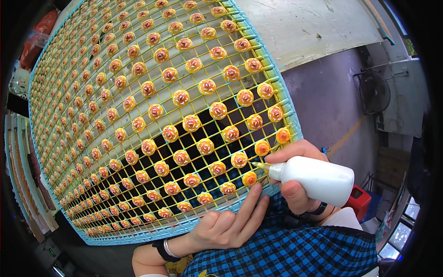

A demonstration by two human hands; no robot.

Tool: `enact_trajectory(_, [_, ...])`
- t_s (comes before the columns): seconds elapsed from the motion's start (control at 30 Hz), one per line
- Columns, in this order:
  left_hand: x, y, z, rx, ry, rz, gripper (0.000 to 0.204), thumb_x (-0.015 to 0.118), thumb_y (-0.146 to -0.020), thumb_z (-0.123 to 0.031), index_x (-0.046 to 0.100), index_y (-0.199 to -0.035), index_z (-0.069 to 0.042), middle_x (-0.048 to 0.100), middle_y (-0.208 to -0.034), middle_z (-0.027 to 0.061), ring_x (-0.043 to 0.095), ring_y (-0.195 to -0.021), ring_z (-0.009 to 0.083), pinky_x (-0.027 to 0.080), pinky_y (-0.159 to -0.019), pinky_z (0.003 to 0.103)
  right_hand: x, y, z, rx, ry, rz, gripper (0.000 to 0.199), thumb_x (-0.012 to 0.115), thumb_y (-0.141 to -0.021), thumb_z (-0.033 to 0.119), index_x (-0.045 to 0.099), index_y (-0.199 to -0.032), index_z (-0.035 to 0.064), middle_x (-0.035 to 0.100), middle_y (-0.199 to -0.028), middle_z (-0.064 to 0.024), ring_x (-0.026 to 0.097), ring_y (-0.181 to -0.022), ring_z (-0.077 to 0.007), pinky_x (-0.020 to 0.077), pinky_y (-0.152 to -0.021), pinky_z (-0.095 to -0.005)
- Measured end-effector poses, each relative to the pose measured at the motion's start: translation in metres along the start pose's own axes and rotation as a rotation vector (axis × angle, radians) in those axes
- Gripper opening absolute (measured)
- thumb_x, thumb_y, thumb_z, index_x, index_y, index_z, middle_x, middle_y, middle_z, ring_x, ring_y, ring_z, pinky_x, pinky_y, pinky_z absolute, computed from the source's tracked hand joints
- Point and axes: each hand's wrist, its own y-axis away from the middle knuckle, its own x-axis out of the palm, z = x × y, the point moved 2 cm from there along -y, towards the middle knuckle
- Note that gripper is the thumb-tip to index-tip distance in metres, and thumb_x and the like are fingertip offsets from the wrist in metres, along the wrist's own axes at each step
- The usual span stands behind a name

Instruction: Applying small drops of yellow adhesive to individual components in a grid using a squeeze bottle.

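A large grid panel of yellow rods with a light-blue wrapped rim (287,99) is tilted in front of me. Rows of small orange and yellow flower-shaped knobs (207,87) dot its crossings, most with white marks. My right hand (297,197) is closed around a white squeeze bottle (318,180). The bottle's narrow nozzle (259,165) points left, its tip beside a white-marked knob (239,159). Close by, a few knobs at the corner, such as this one (262,147), are plain orange and yellow. My left hand (226,228) rests at the near rim, fingers stretched toward a plain knob (249,178).
A pale, worn board (314,27) lies beyond the panel. A black fan (374,91) stands at the right, and a red container (357,202) is behind my right wrist. Long pale strips (23,171) are stacked at the left.
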Motion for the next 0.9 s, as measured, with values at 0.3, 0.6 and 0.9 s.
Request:
enact_trajectory(0.3, [0.0010, 0.0008, -0.0010, -0.013, 0.005, -0.011, 0.025, 0.048, -0.082, -0.020, 0.066, -0.099, -0.019, 0.065, -0.107, -0.0004, 0.019, -0.046, 0.0032, 0.014, -0.044, 0.019, 0.0002, -0.0013, -0.0002, -0.036, 0.044, 0.018, 0.032, 0.069, -0.075, 0.032, 0.063, -0.084, 0.0014, 0.061, -0.073, -0.0066, 0.061, -0.057, -0.0161, 0.0481, -0.052, -0.0239])
enact_trajectory(0.6, [0.0010, 0.0006, -0.0008, -0.012, -0.010, -0.006, 0.025, 0.048, -0.082, -0.022, 0.066, -0.099, -0.019, 0.065, -0.107, -0.0009, 0.019, -0.046, 0.0033, 0.014, -0.044, 0.019, -0.0005, -0.0017, 0.0000, -0.002, 0.028, 0.010, 0.034, 0.069, -0.076, 0.033, 0.062, -0.085, 0.0014, 0.061, -0.073, -0.0063, 0.061, -0.057, -0.0150, 0.0481, -0.052, -0.0236])
enact_trajectory(0.9, [-0.0003, -0.0003, 0.0002, -0.006, -0.020, 0.000, 0.025, 0.048, -0.082, -0.020, 0.066, -0.099, -0.019, 0.064, -0.108, -0.0011, 0.019, -0.046, 0.0030, 0.014, -0.044, 0.019, -0.0008, 0.0001, -0.0005, 0.036, -0.026, 0.000, 0.034, 0.069, -0.076, 0.031, 0.062, -0.088, 0.0001, 0.061, -0.077, -0.0076, 0.061, -0.061, -0.0143, 0.0477, -0.055, -0.0227])
